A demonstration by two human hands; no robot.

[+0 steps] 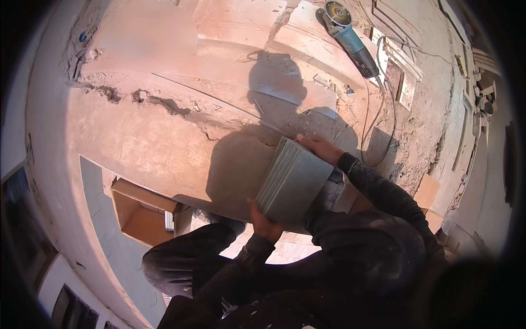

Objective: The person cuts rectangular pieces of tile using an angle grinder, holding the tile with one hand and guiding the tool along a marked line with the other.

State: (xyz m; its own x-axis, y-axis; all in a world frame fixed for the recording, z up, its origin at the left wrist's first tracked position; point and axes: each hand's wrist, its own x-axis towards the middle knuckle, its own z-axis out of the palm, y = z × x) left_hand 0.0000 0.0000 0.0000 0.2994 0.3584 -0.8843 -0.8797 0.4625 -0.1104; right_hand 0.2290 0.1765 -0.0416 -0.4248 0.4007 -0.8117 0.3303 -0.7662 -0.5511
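I hold a stack of grey-green rectangular tiles [296,181] at a slant over my lap, their layered edges facing left. My left hand [264,225] grips the stack at its lower left end, its thumb up along the side. At the upper right end, my right hand [320,147] is closed on the tiles, fingers over the top edge. A teal and black angle grinder [356,50] lies beyond them at the upper right, its cord [394,123] looped on the rough floor.
An open cardboard box [139,216] stands at the lower left. Cracked, dusty concrete [137,126] surrounds me, with pale slabs [235,22] and small debris at the top. More boards and rubble [482,101] lie along the right side. My shadow falls ahead of me.
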